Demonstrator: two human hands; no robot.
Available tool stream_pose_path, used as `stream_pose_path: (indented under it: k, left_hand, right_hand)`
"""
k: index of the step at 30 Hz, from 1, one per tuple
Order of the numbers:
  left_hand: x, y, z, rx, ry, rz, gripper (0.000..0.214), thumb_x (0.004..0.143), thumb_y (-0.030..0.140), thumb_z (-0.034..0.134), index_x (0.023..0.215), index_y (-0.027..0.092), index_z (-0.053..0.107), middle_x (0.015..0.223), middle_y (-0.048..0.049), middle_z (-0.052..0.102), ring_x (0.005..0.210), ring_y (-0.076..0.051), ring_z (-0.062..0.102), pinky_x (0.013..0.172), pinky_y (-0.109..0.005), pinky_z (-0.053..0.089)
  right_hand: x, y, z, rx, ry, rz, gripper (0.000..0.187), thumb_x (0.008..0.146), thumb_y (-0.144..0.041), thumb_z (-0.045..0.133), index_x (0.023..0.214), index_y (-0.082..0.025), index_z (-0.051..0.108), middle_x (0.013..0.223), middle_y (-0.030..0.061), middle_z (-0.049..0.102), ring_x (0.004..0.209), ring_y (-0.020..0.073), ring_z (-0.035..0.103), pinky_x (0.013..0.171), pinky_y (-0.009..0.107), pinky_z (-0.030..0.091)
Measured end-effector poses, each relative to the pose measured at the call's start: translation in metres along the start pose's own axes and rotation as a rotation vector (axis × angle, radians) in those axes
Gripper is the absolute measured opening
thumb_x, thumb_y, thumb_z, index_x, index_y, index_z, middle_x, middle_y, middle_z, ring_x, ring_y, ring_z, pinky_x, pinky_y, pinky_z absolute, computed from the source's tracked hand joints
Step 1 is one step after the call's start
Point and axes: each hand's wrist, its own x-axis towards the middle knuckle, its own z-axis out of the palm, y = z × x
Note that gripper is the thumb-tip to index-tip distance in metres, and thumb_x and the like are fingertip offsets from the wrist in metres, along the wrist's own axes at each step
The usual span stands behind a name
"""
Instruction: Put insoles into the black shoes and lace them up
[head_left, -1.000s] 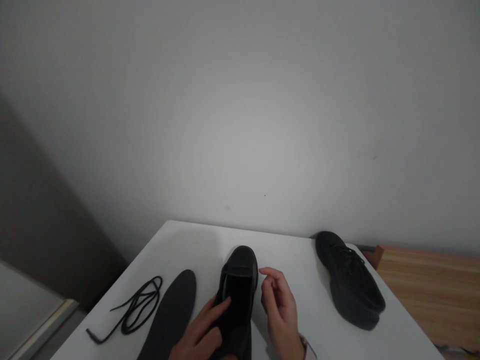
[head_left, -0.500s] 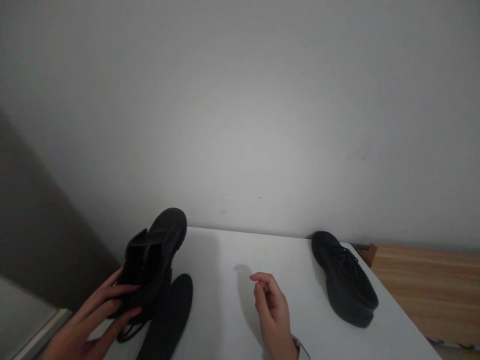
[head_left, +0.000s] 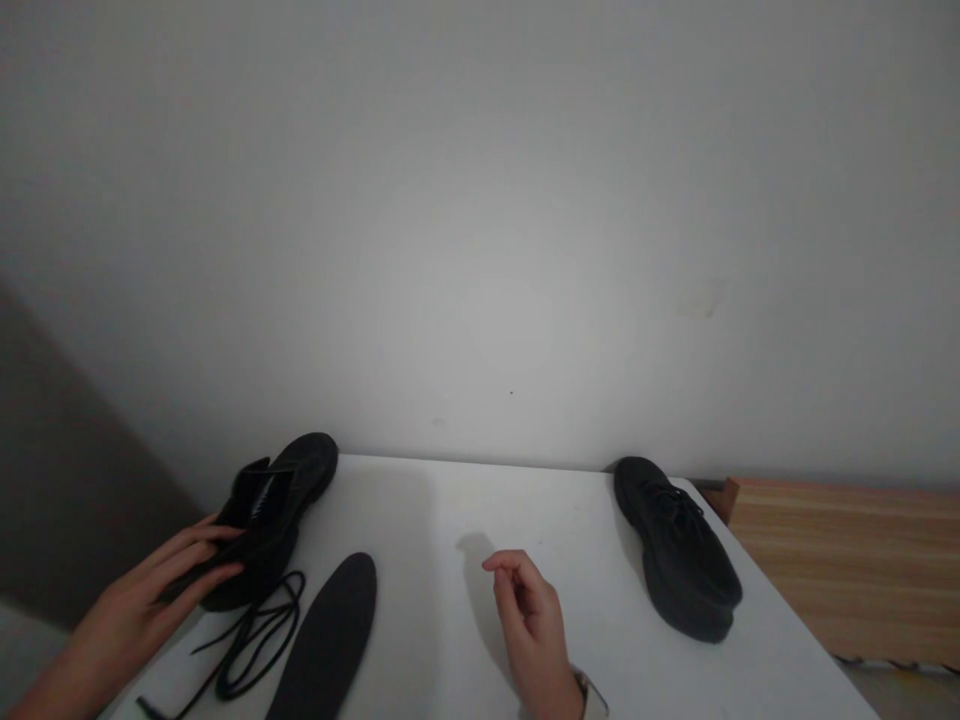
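At the table's left side my left hand (head_left: 166, 582) grips the heel and collar of a black shoe (head_left: 281, 520), fingers inside the opening and thumb outside. The shoe has no lace in it and its tongue stands up. Beside it lie a loose black shoelace (head_left: 259, 640) and a dark insole (head_left: 330, 635), partly cut off by the bottom edge. My right hand (head_left: 534, 630) hovers over the middle of the table, fingers curled and thumb against them, with nothing seen in it. Farther right rests a second black shoe (head_left: 679, 545), laced.
The white table (head_left: 450, 520) meets a pale wall (head_left: 480, 250) at its back edge. Right of the table is a wood-grain surface (head_left: 840, 560). A band on the right wrist shows at the bottom.
My left hand has brought the black shoe left and down onto the table, away from the insole. The shoelace now shows fully. My right hand keeps its curled shape.
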Motion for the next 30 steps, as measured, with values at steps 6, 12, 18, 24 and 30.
stream_pose_path:
  k: [6, 12, 18, 24, 30]
  left_hand:
    - [0.015, -0.008, -0.004, -0.065, -0.131, 0.017, 0.032, 0.092, 0.057, 0.055, 0.094, 0.029, 0.071, 0.119, 0.0138, 0.071, 0.12, -0.019, 0.065, 0.105, -0.041, 0.05]
    - [0.016, -0.015, 0.0, -0.111, -0.145, -0.001, 0.02, 0.091, 0.048, 0.062, 0.095, 0.03, 0.07, 0.121, 0.0129, 0.07, 0.12, -0.019, 0.065, 0.106, -0.046, 0.047]
    - [0.007, -0.002, 0.006, -0.134, -0.1, -0.066, 0.016, 0.098, 0.04, 0.053, 0.103, 0.03, 0.065, 0.139, 0.0091, 0.059, 0.124, -0.021, 0.062, 0.106, -0.047, 0.048]
    - [0.007, 0.027, 0.005, 0.01, -0.01, -0.117, 0.037, 0.097, 0.05, 0.049, 0.129, 0.032, 0.051, 0.154, 0.0029, 0.04, 0.14, -0.033, 0.045, 0.112, -0.057, 0.038]
    - [0.027, 0.079, -0.006, -0.032, 0.081, -0.027, 0.032, 0.098, 0.039, 0.049, 0.129, 0.032, 0.049, 0.152, -0.0016, 0.04, 0.146, -0.035, 0.034, 0.116, -0.062, 0.031]
  right_hand:
    - [-0.002, -0.005, 0.002, 0.016, 0.012, -0.023, 0.029, 0.1, -0.039, 0.046, 0.092, -0.019, 0.066, 0.067, -0.0027, 0.047, 0.058, 0.0134, 0.042, 0.053, 0.025, 0.034]
    - [-0.004, -0.009, 0.001, 0.013, 0.024, -0.01, 0.029, 0.1, -0.039, 0.049, 0.092, -0.02, 0.068, 0.067, -0.0021, 0.051, 0.056, 0.0134, 0.042, 0.052, 0.025, 0.034]
    - [0.0, -0.006, -0.003, -0.071, -0.001, -0.049, 0.027, 0.102, -0.036, 0.045, 0.094, -0.02, 0.066, 0.07, -0.0007, 0.055, 0.059, 0.0145, 0.047, 0.054, 0.025, 0.037]
    - [0.006, -0.016, -0.044, -0.357, 0.115, -0.325, 0.016, 0.1, -0.023, 0.047, 0.104, -0.022, 0.062, 0.084, 0.0047, 0.064, 0.074, 0.0194, 0.06, 0.066, 0.03, 0.047]
    - [-0.001, -0.001, -0.129, -1.055, 0.581, -0.418, 0.037, 0.094, -0.04, 0.052, 0.119, -0.015, 0.063, 0.122, 0.0238, 0.056, 0.112, 0.0416, 0.054, 0.092, 0.06, 0.041]
